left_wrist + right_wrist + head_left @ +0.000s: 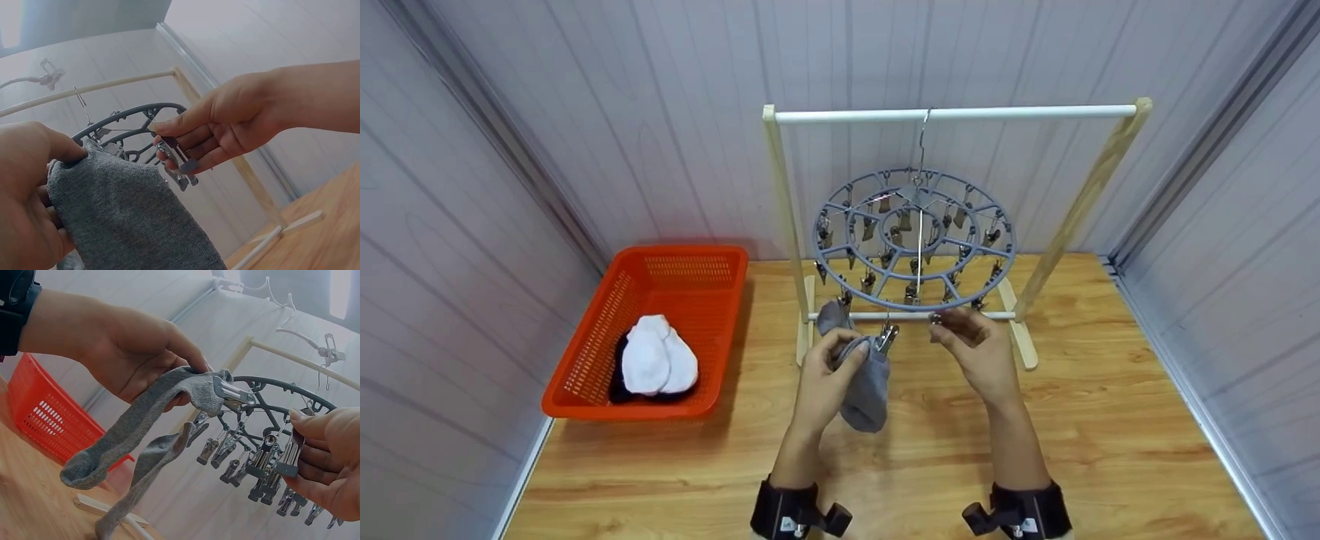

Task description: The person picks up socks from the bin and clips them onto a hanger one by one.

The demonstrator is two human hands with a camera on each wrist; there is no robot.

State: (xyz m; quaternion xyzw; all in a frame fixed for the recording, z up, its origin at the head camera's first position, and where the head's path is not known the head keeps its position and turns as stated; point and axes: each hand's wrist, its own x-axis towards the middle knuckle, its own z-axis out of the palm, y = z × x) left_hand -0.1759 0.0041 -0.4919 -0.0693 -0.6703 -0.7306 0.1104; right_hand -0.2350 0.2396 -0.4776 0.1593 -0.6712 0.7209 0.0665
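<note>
My left hand pinches a grey sock by its cuff, between thumb and fingers. One metal clip grips a corner of that cuff and links it to the round drying hanger. My right hand pinches another metal clip by thumb and fingers, to the right of the cuff and apart from it. Behind the left hand a second grey sock hangs at the hanger's left front edge.
The hanger hooks over the white bar of a wooden-legged stand. Several free clips dangle under its rings. On the left, an orange basket holds white socks on top of something black. Panel walls close in the wooden floor.
</note>
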